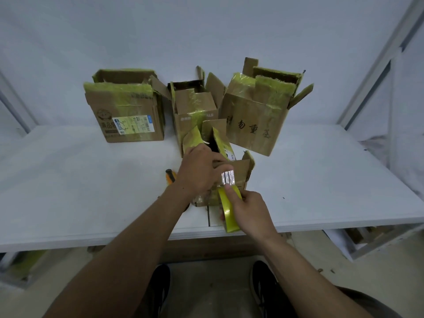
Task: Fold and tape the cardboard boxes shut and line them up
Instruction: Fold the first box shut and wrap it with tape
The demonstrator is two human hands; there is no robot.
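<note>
A small cardboard box point(242, 168) with open, yellow-taped flaps stands near the table's front edge. My left hand point(199, 172) lies over its front, fingers pinching the free end of a tape strip point(227, 177) against the box. My right hand point(249, 210) grips a roll of yellow tape point(229, 214) just below the strip, thumb on the roll. Three larger boxes stand open behind: a labelled one point(128, 111) on the left, a middle one point(195, 111), and one with black writing point(254, 120) on the right.
An orange-handled cutter point(171, 176) lies on the white table point(91, 191) just left of my left wrist. The table's front edge runs below my hands. A metal frame point(371, 88) rises at the right. My shoes show on the floor below.
</note>
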